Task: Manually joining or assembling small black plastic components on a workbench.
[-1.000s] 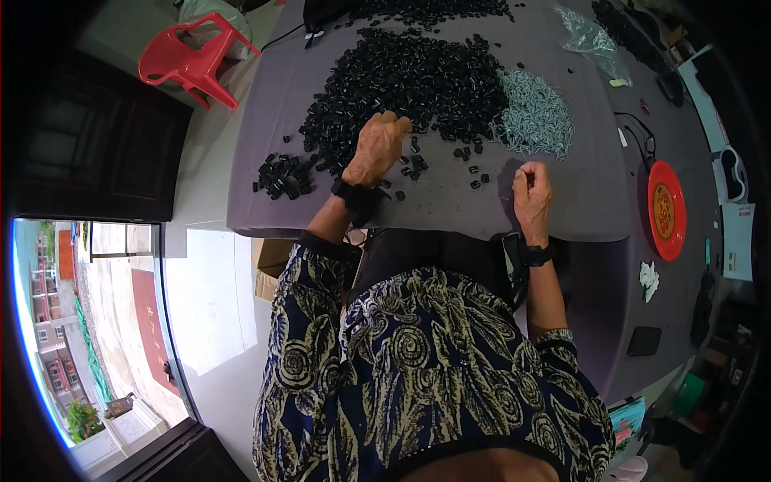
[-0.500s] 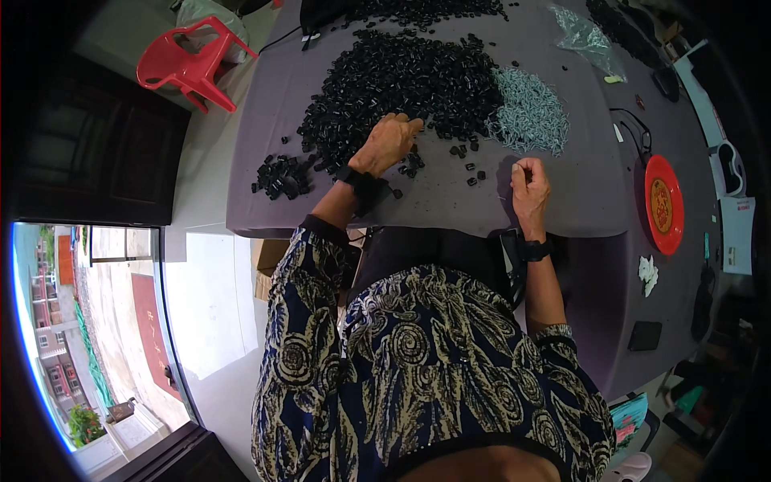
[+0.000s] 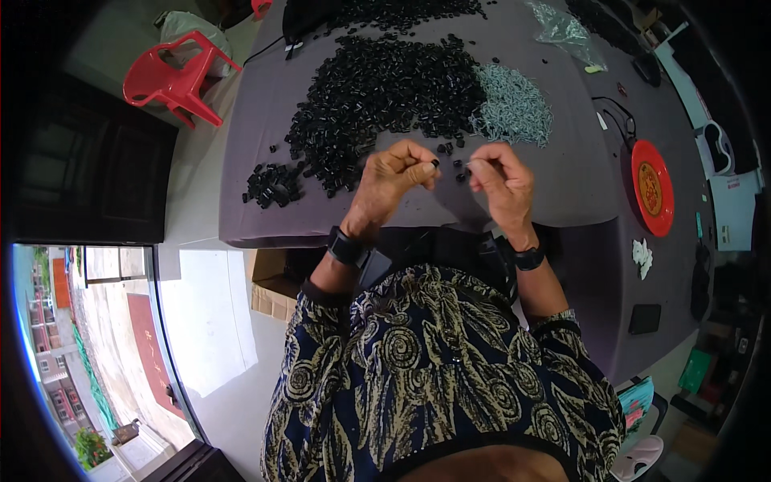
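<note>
My left hand (image 3: 393, 178) is raised over the near edge of the grey table (image 3: 562, 185), pinching a small black plastic piece (image 3: 434, 163) at its fingertips. My right hand (image 3: 499, 178) faces it a few centimetres away, pinching a small silvery metal part (image 3: 469, 164). Just beyond both hands lies a big heap of black pieces (image 3: 385, 96), with a heap of silvery metal parts (image 3: 512, 108) beside it on the right. A small separate cluster of black pieces (image 3: 273, 185) lies to the left of my left hand.
A red round tray (image 3: 652, 189) sits at the table's right side, with a black cable, a clear plastic bag (image 3: 562, 28) and white scraps (image 3: 642, 255) nearby. A red plastic chair (image 3: 173, 76) stands at the far left. A cardboard box (image 3: 269, 293) is under the table.
My left hand left the black heap with one piece and came toward me. My right hand lifted off the table and moved left, so both hands now meet in front of me.
</note>
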